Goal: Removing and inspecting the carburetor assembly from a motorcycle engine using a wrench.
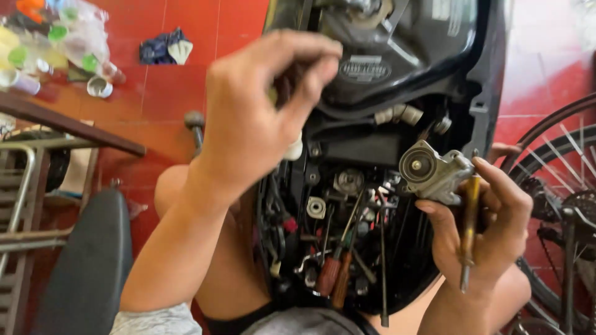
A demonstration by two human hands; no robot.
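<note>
Head view, the only one we've got: our right hand [490, 223] has its fingers [496, 180] wrapped around a small grey metal carburetor-like part [434, 174], held up just beside the open black scooter compartment [372, 205]. A yellow-handled screwdriver [470, 229] is tucked along the same palm. Our left hand [254, 118] is raised in front of the compartment, fingers pinched together on something small and dark; it's blurred, so we can't tell what it is.

What could go wrong, in our opinion: holding part and screwdriver in one hand is a weak grip, so the part could slip down into the compartment among the loose tools [338, 273]. The tiny pinched bit could drop in there too and vanish.

No real surface here. We seem to be sitting low on a red tiled floor [180, 93], a bicycle wheel [559, 161] to the right, a metal rack [25, 205] left, a bag of bottles [56, 37] and a rag [164, 48] further off.
</note>
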